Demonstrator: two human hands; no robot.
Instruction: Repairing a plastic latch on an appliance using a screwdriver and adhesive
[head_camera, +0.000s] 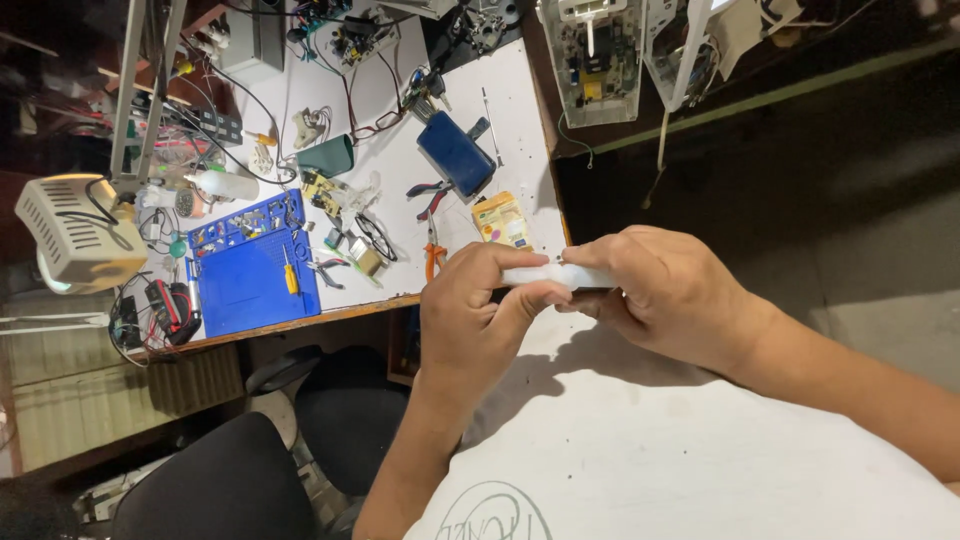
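Note:
My left hand (475, 310) and my right hand (665, 295) meet in front of my chest, both closed on a small flat white plastic piece (560, 277). The left thumb and forefinger pinch its left end, while the right hand wraps its right end and hides most of it. Both hands hover above my white shirt, just off the front edge of the white workbench (500, 130).
On the bench lie a blue work mat (255, 275) with a yellow screwdriver, orange-handled pliers (433, 250), a dark blue case (455, 152), a yellow packet (500, 218), circuit boards and wires. A white lamp (75, 232) stands left. A black chair (230, 480) sits below.

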